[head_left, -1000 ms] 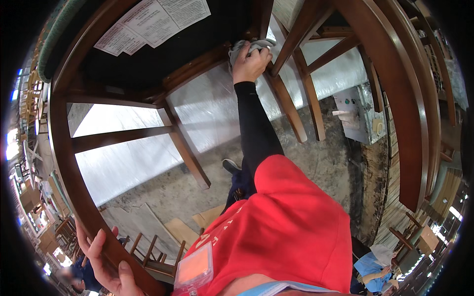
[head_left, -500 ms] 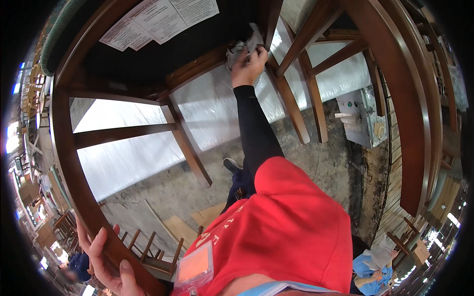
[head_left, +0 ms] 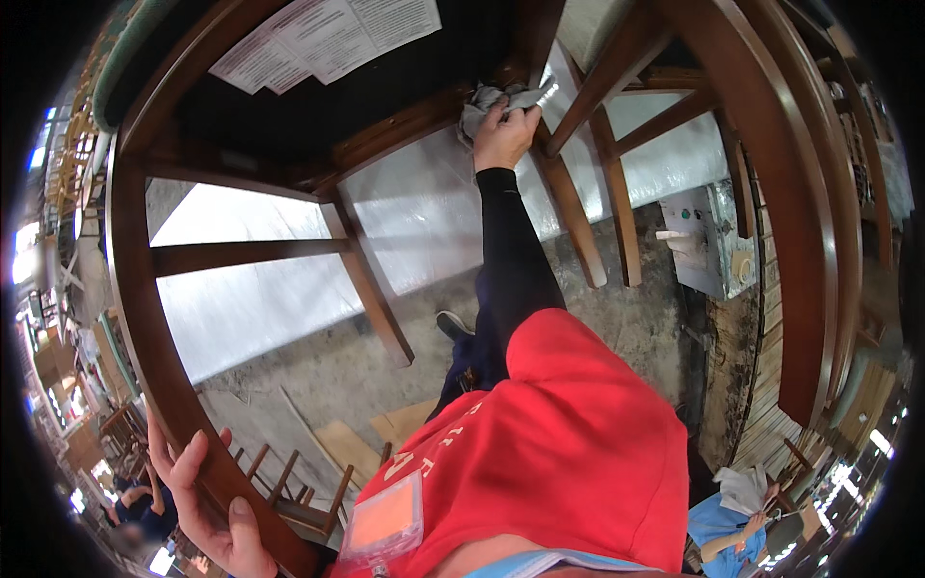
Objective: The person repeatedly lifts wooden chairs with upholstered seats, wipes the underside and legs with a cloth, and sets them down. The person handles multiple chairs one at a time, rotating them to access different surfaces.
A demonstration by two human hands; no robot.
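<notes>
A dark brown wooden chair [head_left: 145, 318] is tipped so that its black underside with a white paper label [head_left: 328, 39] faces me. My right hand [head_left: 503, 135], in a long black sleeve, presses a grey cloth [head_left: 489, 96] against the seat rail near a chair leg. At the lower left, my left hand [head_left: 207, 501] grips the chair's curved wooden frame.
A second brown chair frame [head_left: 771, 193] arcs along the right. White plastic sheeting [head_left: 424, 212] and a rough concrete floor [head_left: 636, 328] lie below. A grey metal box [head_left: 708, 241] sits on the right. Another person in blue [head_left: 727, 530] is at the lower right.
My right hand with the cloth has slid a little to the right and up along the seat rail. The left hand keeps its hold on the frame.
</notes>
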